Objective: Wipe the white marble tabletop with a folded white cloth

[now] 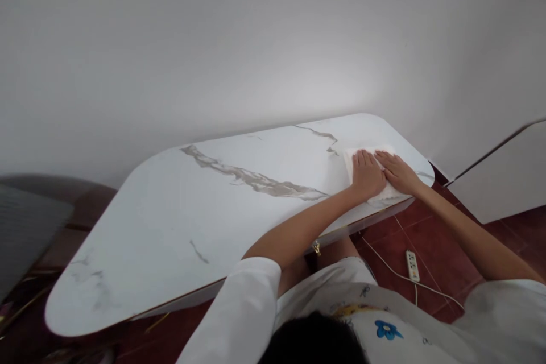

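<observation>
A white cloth (383,197) lies spread on the right part of a white marble-patterned tabletop (162,222) with grey-brown veins. My left hand (367,174) presses on the cloth, its fingers laid out flat and pointing toward the wall. Beside it, my right hand (397,173) also rests flat on the cloth, fingers stretched toward the left hand. The two hands touch or nearly touch at the fingertips of the right one. Part of the cloth is hidden beneath both palms.
A plain pale wall (256,40) stands behind the table's long far edge. Below the front edge is a small gold knob (316,248). A power strip (412,265) with a white cord lies on the red tiled floor (384,244). A white panel (503,176) stands at right.
</observation>
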`<state>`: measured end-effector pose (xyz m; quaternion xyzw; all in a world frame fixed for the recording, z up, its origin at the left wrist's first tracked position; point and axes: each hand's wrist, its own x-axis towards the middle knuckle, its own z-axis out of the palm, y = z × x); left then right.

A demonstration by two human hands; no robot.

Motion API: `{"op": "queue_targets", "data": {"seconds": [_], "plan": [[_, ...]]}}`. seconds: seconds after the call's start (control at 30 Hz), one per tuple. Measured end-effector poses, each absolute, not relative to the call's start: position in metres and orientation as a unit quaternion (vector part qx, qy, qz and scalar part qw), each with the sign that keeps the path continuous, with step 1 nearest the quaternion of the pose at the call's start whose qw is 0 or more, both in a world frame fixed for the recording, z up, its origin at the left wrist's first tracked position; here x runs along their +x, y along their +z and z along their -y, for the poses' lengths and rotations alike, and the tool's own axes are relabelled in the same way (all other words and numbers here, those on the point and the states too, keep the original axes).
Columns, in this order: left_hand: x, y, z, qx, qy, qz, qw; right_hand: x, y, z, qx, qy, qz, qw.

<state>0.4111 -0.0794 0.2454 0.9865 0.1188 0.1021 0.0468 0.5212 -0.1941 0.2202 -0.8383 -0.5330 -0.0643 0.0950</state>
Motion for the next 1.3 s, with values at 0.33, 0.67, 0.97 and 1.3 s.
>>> {"op": "queue_targets", "data": {"seconds": [0.33,0.67,0.97,1.3], "plan": [[0.46,0.24,0.031,0.981,0.127,-0.142,0.046,0.57,0.221,0.136,-0.848,-0.066,0.524,0.048],[0.491,0.24,-0.038,0.972,0.151,-0.179,0.021,0.613,0.22,0.053,-0.827,-0.057,0.555,0.072],[0.533,0.242,-0.058,0.966,0.13,-0.223,0.027,0.664,0.221,0.02,-0.806,-0.028,0.583,0.098],[0.593,0.242,-0.047,0.969,0.141,-0.198,0.051,0.711,0.229,0.037,-0.833,-0.02,0.541,0.119]]}}
